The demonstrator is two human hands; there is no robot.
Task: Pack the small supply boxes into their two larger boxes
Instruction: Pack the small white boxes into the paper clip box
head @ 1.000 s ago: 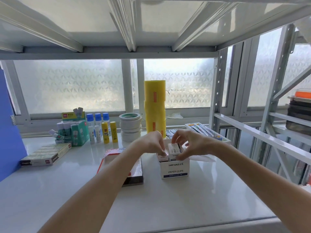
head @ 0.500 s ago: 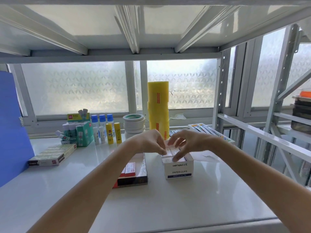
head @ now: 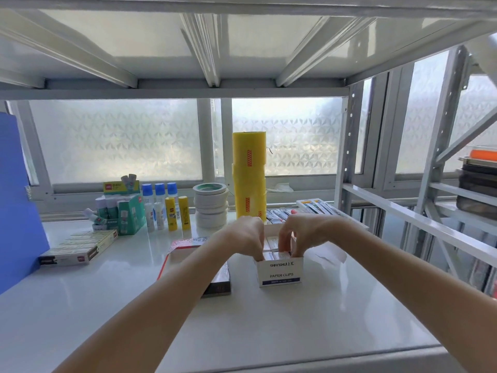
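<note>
A white larger box marked PAPER CLIPS (head: 281, 273) stands open on the shelf, with several small white boxes (head: 272, 242) packed inside. My left hand (head: 246, 235) reaches down into its left side, fingertips among the small boxes. My right hand (head: 301, 234) presses fingers on the small boxes at the box's right side. What each hand grips is hidden by the fingers. To the left lies a second larger box (head: 217, 284), red-edged and dark, partly hidden behind my left forearm.
At the back stand a yellow tape roll stack (head: 248, 175), white tape rolls (head: 211, 204), glue sticks (head: 172, 208) and a green glue box (head: 126, 214). A flat staples box (head: 78, 247) and blue board (head: 16, 200) lie left. Pens (head: 314, 207) lie behind. Shelf posts rise right.
Both hands have sunk lower into the paper clips box, pushing the small boxes down. The view shifted slightly.
</note>
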